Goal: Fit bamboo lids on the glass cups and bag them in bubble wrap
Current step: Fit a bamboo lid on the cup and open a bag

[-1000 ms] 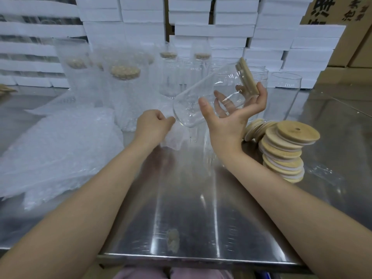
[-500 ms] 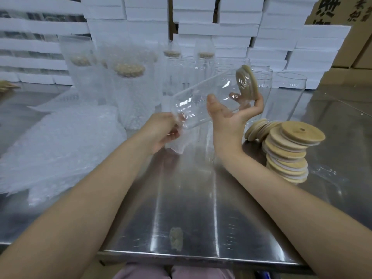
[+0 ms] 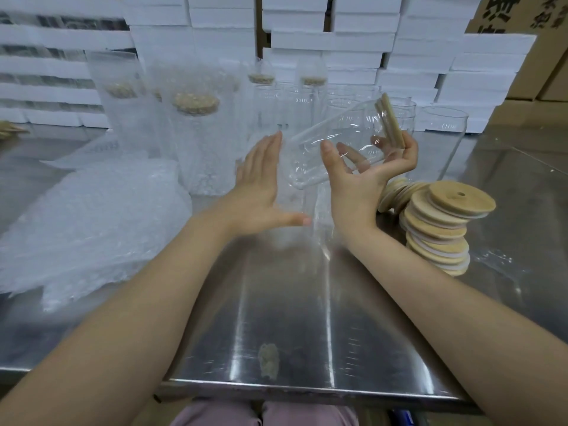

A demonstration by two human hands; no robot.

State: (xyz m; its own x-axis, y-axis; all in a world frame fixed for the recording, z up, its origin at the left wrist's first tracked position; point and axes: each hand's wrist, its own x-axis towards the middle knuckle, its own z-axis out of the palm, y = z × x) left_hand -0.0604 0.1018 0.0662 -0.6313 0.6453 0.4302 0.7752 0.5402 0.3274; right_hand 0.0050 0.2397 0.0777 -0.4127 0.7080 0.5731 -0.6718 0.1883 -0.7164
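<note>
Front edge of the table (image 3: 307, 387) runs across the bottom of the frame, and just behind it lies a wide bare strip of steel between the two forearms: open room, lower centre.

Up the middle, the left hand (image 3: 261, 186) is flat, fingers straight, gripping nothing. Its palm faces the base of the glass cup (image 3: 335, 142) and sits just beside it, but whether they touch I cannot tell. The right hand (image 3: 365, 176) cradles that cup with the thumb on the near side and the fingers curled beneath. The cup is tilted in the air above the table, base lower left, mouth upper right, with a bamboo lid (image 3: 389, 124) seated on the mouth.

It's tight on the right: a leaning stack of bamboo lids (image 3: 442, 229) stands just beside the right wrist. On the left, bubble wrap (image 3: 92, 216) spreads out to the frame's left edge.

Farther back, bagged cups (image 3: 196, 133) stand upright, with bare glass cups (image 3: 442, 133) at centre right. White foam boxes (image 3: 332, 41) wall off the top.
</note>
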